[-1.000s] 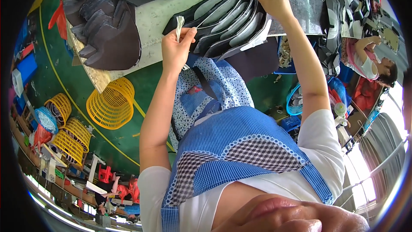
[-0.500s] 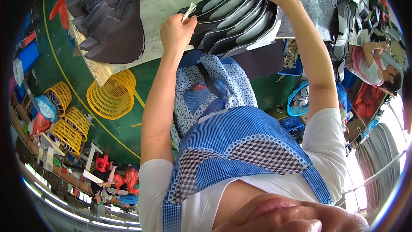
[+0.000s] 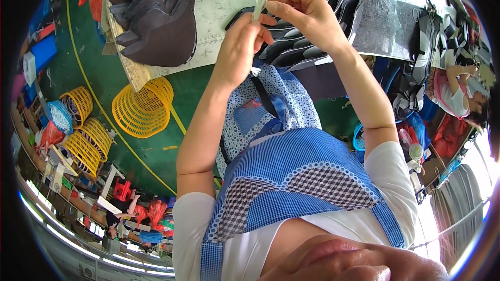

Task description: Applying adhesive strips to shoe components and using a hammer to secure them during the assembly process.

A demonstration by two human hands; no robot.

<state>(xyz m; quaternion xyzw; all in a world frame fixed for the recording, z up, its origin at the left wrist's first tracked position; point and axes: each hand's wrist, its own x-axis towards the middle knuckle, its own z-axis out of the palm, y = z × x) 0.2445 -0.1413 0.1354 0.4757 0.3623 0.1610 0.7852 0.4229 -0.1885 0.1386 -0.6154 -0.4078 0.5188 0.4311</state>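
Observation:
My left hand (image 3: 240, 47) is closed around a small bundle of white strings (image 3: 259, 5). The upper end stands out above the fingers, and a frayed white end hangs below the hand. My right hand (image 3: 311, 20) meets it there, thumb and forefinger pinched at the top of the bundle. Just under both hands, a fanned row of dark flat cut pieces with pale grey patches (image 3: 299, 52) lies along the near edge of the worktable (image 3: 208, 41). My hands partly cover these pieces.
A stack of dark grey cut pieces (image 3: 161, 36) lies on the table's left. Below that side stands a yellow plastic basket (image 3: 143, 108) on the green floor. More dark pieces (image 3: 428, 36) hang at the right, near another person (image 3: 453, 91).
My right hand has left the far end of the fanned pieces and come left to the white strings. My left hand has moved slightly right and up, still holding them. The view has shifted.

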